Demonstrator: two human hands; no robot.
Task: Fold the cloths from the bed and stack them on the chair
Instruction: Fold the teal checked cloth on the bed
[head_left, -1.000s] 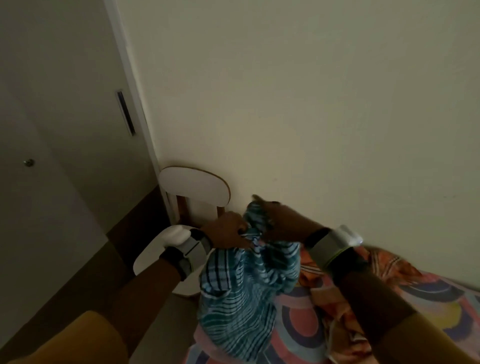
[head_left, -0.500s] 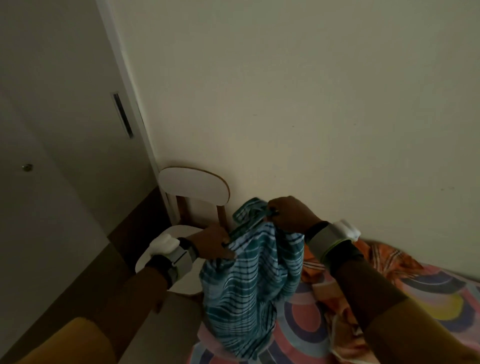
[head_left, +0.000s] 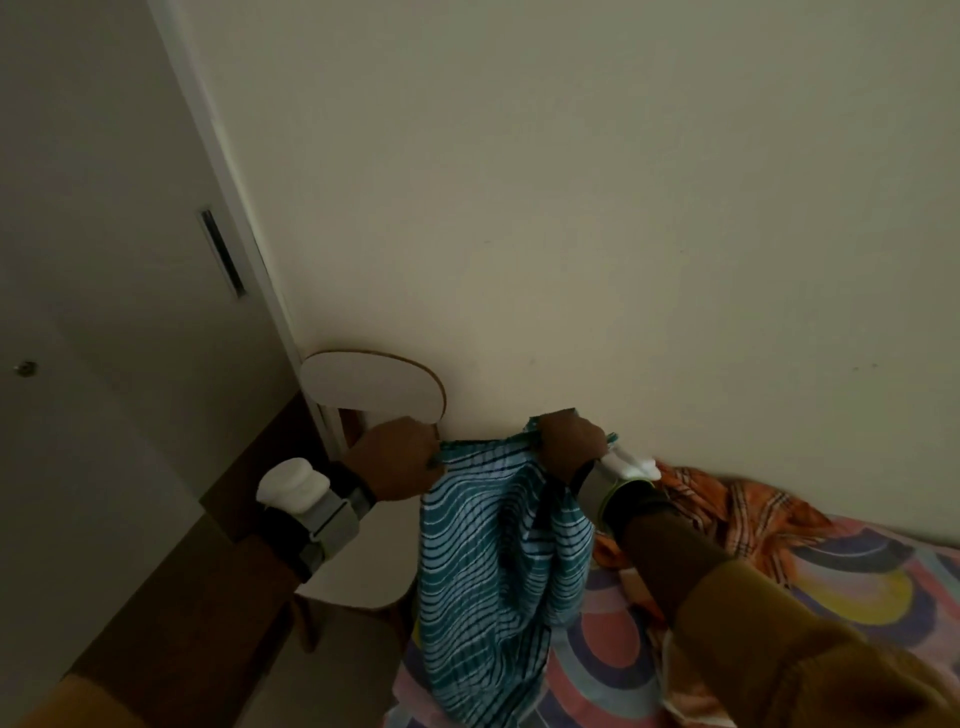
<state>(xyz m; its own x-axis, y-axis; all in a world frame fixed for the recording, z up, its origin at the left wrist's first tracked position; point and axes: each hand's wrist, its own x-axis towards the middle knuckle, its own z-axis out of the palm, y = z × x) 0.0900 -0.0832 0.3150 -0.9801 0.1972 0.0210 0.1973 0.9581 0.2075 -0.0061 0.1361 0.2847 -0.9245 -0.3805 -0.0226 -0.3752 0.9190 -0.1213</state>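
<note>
The left hand (head_left: 397, 457) and the right hand (head_left: 571, 447) are both curled tight on the top edge of the teal striped cotton cloth (head_left: 493, 571), which hangs bunched below them. I think this bunching can make the fold crooked, or one corner can slip.

Left grip (head_left: 397, 457), right grip (head_left: 569, 447) raised apart, forearms extended, fists clenching cloth (head_left: 493, 571).

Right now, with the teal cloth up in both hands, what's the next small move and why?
Probably draw the left hand and right hand further apart: both grip the top edge of the teal cloth, which sags between them and hangs bunched.
</note>
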